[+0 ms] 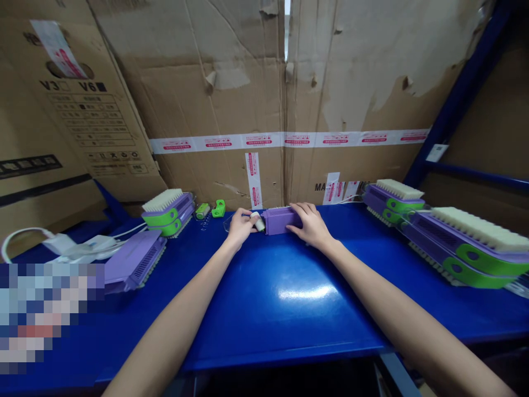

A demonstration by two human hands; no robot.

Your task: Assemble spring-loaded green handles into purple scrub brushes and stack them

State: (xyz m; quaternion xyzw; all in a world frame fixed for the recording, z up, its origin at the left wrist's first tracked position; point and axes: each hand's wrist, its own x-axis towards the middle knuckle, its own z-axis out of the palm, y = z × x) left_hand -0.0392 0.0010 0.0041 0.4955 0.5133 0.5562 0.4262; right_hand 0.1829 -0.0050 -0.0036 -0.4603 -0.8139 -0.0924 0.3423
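In the head view, my right hand [312,225] is closed round the right end of a purple slotted plastic housing [278,221] that lies on the blue table near the cardboard wall. At the housing's left end, my left hand [242,227] pinches a small white piece [258,221], whose exact kind I cannot make out. Left of that hand lie a bright green plastic part [219,208] and a green-and-metallic part [202,210]. Some thin clear or wire-like bits beside them are too small to name.
Purple-and-green blocks with cream ribbed pads stand at left [168,212] and right [394,201], with a larger block [467,242] nearer. A purple housing [134,259] and white adapters with cables [68,246] lie left. Taped cardboard [215,105] walls the blue table [289,325].
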